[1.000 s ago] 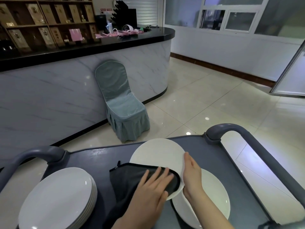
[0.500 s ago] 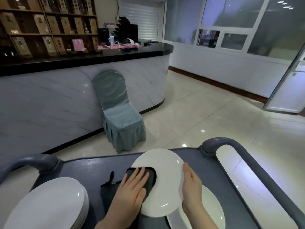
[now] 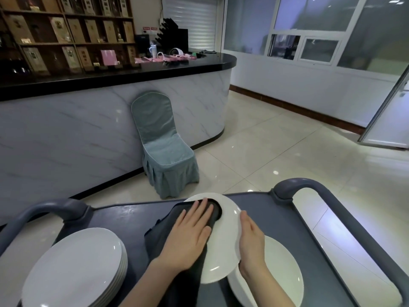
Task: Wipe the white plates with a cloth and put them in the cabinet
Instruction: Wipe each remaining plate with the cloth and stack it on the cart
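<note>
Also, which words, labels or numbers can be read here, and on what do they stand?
No text can be read.
Labels on the shelf boxes: too blurred.
Red signs on the back wall: too small.
The white plates and the cloth show no print.

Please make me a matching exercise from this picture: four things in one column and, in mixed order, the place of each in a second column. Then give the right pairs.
Things
1. stack of plates
2. dark cloth
3. covered chair
4. plate being wiped

Places
A. on the floor, against the marble counter
B. right hand rests against its right edge
C. on the left side of the cart
D. under the flat left hand

Pairs: 1-C, 2-D, 3-A, 4-B
</note>
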The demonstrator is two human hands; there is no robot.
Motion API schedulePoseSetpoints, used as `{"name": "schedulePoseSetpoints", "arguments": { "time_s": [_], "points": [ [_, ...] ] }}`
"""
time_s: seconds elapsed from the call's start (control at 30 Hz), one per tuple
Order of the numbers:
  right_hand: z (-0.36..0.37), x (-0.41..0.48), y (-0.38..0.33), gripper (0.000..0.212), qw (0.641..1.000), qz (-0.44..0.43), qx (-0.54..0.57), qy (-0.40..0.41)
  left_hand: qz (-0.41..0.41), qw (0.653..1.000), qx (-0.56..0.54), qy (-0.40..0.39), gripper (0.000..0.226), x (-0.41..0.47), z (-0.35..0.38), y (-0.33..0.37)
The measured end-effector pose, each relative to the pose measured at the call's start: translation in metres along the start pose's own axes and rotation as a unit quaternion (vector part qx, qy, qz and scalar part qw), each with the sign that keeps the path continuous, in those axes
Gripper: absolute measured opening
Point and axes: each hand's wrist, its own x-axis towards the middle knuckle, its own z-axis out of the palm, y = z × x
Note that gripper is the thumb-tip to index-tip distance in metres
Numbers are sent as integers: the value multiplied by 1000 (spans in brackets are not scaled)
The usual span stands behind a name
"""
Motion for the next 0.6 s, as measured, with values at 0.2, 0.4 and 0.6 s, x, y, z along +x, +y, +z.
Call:
{"name": "schedulePoseSetpoints", "arguments": {
  "time_s": [0.2,0.4,0.6],
  "points": [
    [-16,12,-9,38,998,-14,32,44,35,999,25,-27,54,-45,8,18],
    [-4,-1,13,26,998,52,39,-1,100,992,-29,-72,56,-36,20,45],
    [1,-5,5,30,1000,25,8,-1,-7,1000,-5,-23,54,1,3,13]
  ]
}}
